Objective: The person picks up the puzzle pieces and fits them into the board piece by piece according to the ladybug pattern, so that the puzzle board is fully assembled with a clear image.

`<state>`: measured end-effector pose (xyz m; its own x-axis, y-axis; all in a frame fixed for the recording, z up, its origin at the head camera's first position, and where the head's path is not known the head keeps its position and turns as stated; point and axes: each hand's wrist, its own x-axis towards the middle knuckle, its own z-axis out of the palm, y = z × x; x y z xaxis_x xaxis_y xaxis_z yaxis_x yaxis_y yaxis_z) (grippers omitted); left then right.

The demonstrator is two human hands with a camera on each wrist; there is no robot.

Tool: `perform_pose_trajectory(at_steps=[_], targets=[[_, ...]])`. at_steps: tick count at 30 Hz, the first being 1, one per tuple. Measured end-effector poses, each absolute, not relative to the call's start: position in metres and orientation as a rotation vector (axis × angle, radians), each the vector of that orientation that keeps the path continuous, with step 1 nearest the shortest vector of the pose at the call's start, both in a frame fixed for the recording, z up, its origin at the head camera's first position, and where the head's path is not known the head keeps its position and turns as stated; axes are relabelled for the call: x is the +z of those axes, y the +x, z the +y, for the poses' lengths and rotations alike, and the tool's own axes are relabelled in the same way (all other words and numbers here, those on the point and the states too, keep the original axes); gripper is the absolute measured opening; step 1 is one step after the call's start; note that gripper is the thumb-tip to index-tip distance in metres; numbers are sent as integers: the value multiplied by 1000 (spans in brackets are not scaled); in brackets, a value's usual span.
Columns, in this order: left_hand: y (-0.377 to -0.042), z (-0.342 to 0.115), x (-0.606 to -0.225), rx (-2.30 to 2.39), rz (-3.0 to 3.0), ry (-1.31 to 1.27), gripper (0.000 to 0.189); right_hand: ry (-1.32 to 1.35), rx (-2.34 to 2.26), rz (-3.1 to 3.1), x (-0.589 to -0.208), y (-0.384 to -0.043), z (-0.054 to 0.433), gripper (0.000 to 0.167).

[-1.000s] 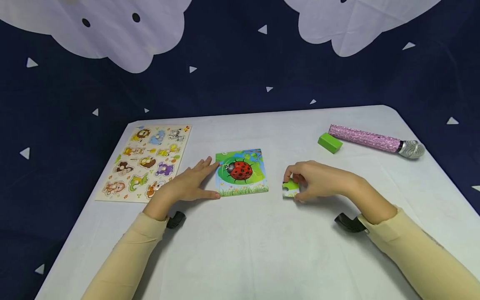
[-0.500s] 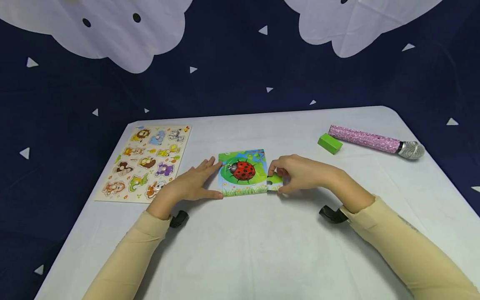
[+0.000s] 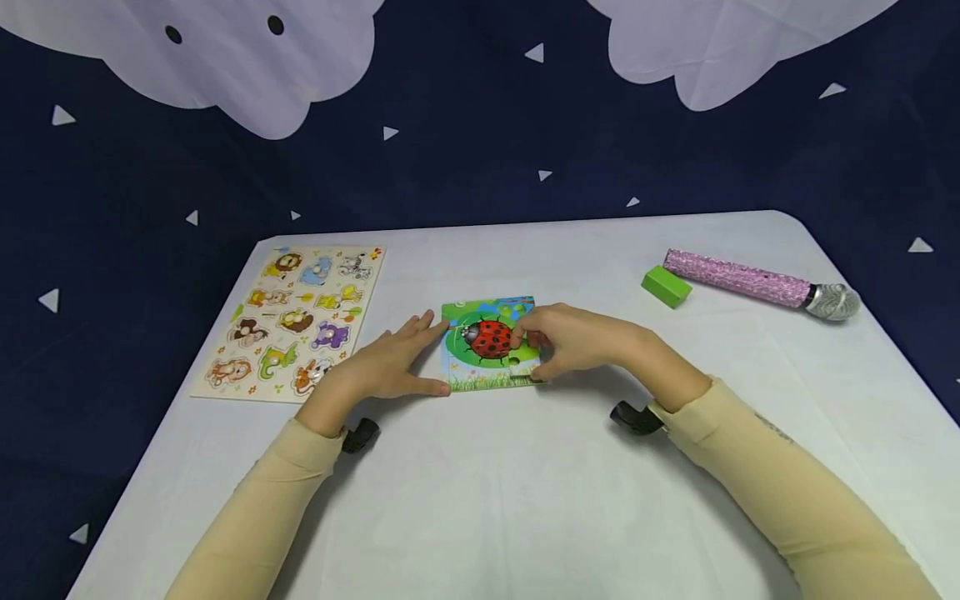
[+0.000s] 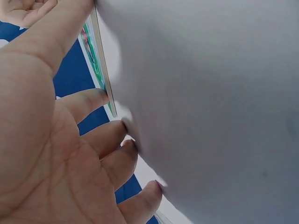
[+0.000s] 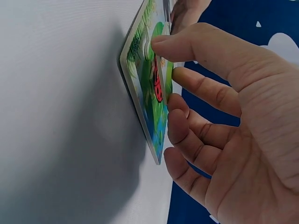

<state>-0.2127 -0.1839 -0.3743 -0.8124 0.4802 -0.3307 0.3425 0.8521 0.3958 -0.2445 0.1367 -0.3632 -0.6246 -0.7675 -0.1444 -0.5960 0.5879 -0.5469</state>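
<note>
A square ladybug jigsaw puzzle (image 3: 487,339) lies on the white table in the head view. My left hand (image 3: 386,362) is spread at its left side, index fingertip and thumb against the edge; the left wrist view shows the fingers (image 4: 135,205) loosely extended, tips down at the cloth. With thumb and forefinger my right hand (image 3: 581,337) pinches a green puzzle piece (image 3: 525,354) over the puzzle's lower right corner. Part of the piece is hidden by the fingers. In the right wrist view, the other fingers (image 5: 191,144) of the right hand curl beside the board.
An animal peg puzzle board (image 3: 303,318) lies on the left of the table. At the back right are a green block (image 3: 666,286) and a pink glittery microphone (image 3: 742,277). A dark blue backdrop (image 3: 465,183) with clouds and triangles hangs behind the table.
My right hand has carried the puzzle piece leftward from the bare table to over the puzzle's lower right corner. The puzzle has shifted slightly right, with my left hand staying against its edge.
</note>
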Motion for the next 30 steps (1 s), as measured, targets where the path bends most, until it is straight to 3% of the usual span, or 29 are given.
perform_pose_trajectory(at_steps=[30], targets=[[-214, -185, -376, 452, 2607, 622, 105, -1079, -649, 2368, -367, -255, 130, 32]])
